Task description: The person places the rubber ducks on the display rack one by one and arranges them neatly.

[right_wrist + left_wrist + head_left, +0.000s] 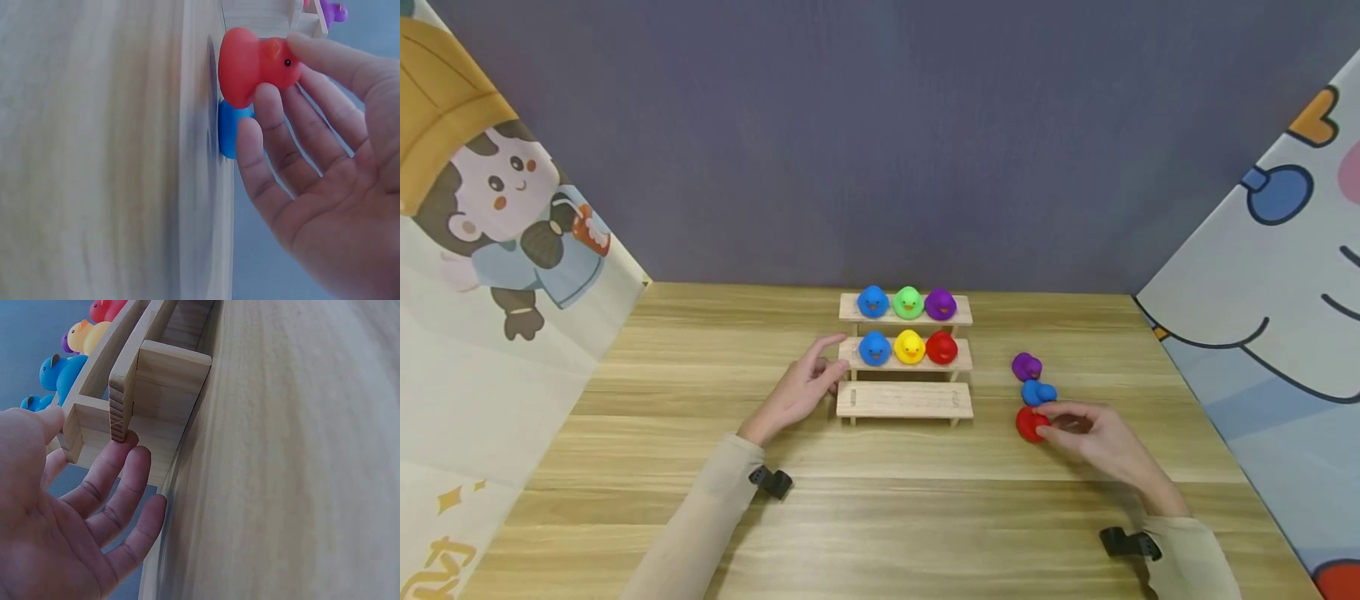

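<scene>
My right hand (1101, 437) pinches a red rubber duck (240, 69) between thumb and fingertips, close over the table. Just beyond it, a blue duck (1039, 392) and a purple duck (1027, 367) lie on the wood. My left hand (801, 390) is at the left end of a three-tier wooden stand (904, 400), its loosely bent fingers at the board ends in the left wrist view. On the middle tier sit a blue duck (875, 348), a yellow duck (910, 347) and a red duck (942, 347). The lowest tier is bare.
The top tier bears a blue duck (873, 302), a green duck (908, 303) and a purple duck (941, 304). A wood-grain table (880, 517) runs back to a dark grey panel (880, 150). Printed cartoon panels flank both sides.
</scene>
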A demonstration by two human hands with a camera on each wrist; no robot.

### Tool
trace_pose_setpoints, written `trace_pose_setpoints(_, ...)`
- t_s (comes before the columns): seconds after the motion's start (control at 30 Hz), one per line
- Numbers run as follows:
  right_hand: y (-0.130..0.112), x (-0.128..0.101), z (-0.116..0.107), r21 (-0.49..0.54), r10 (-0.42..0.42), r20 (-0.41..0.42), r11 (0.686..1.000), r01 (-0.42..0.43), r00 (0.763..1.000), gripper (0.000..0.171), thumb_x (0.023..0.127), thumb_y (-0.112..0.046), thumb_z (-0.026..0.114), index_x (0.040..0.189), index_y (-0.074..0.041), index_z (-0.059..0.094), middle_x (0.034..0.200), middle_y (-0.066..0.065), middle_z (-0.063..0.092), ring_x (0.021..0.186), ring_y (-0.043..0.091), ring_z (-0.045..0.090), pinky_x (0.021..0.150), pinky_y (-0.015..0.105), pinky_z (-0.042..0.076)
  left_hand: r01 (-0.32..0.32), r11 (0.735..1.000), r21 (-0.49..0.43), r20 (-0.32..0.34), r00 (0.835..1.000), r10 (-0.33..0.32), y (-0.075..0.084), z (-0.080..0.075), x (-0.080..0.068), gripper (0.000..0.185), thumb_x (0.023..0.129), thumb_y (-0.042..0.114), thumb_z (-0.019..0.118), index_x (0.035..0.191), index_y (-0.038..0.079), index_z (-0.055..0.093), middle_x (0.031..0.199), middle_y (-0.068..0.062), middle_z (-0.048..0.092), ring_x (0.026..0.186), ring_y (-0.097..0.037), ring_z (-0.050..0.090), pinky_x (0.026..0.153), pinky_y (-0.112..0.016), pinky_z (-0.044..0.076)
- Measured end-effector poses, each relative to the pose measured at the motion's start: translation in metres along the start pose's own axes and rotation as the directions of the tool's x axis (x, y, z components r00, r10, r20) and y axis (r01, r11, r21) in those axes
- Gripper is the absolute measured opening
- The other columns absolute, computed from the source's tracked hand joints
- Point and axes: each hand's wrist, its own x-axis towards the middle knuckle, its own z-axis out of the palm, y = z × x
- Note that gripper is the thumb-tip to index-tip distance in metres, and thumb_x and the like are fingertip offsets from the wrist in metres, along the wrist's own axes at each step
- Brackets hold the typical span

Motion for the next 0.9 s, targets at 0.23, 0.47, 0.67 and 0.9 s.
trace_pose_setpoints(0.23,-0.006,0.001,0.001,0.007,0.007,0.001,1.000,-0.007,1.000,0.034,0.096,-0.031,0.082,0.126,-0.015,0.079,0.123,0.007,0.079,0.097,0.000,0.071,0.082,0.022,0.058,-0.006,1.000,-0.004,0.000,1.000,0.006,-0.001,0.000,0.001,0.055,0.114,0.041,0.052,0.164,0.021,0.039,0.090,-0.009,0.071,0.084,-0.023,0.069,0.085,-0.040,0.054)
trace_pose_setpoints(0.47,-0.012,0.006,0.002,0.045,-0.010,-0.002,0.999,0.010,1.000,0.035,0.097,-0.028,0.082,0.127,-0.010,0.078,0.125,0.012,0.078,0.099,-0.002,0.072,0.085,0.019,0.058,-0.008,1.000,-0.006,-0.004,1.000,0.008,-0.001,0.000,0.001,0.054,0.114,0.042,0.052,0.163,0.024,0.040,0.090,-0.009,0.071,0.084,-0.023,0.069,0.084,-0.040,0.054)
trace_pose_setpoints(0.67,-0.015,0.010,0.005,0.076,-0.050,0.004,0.996,0.050,0.999,0.032,0.096,-0.024,0.082,0.125,-0.009,0.078,0.123,0.014,0.078,0.098,-0.001,0.074,0.085,0.019,0.059,-0.007,1.000,-0.013,-0.001,1.000,0.007,-0.001,0.000,0.001,0.054,0.114,0.042,0.051,0.163,0.025,0.040,0.090,-0.010,0.071,0.085,-0.025,0.069,0.085,-0.040,0.054)
trace_pose_setpoints(0.9,-0.024,0.015,0.006,0.033,-0.040,0.007,0.999,0.040,0.999,0.034,0.096,-0.031,0.083,0.125,-0.015,0.079,0.128,0.011,0.077,0.099,0.003,0.075,0.085,0.021,0.059,-0.009,1.000,-0.012,-0.005,1.000,0.009,0.000,0.000,0.001,0.053,0.114,0.039,0.052,0.163,0.024,0.040,0.090,-0.010,0.071,0.085,-0.024,0.069,0.084,-0.039,0.054)
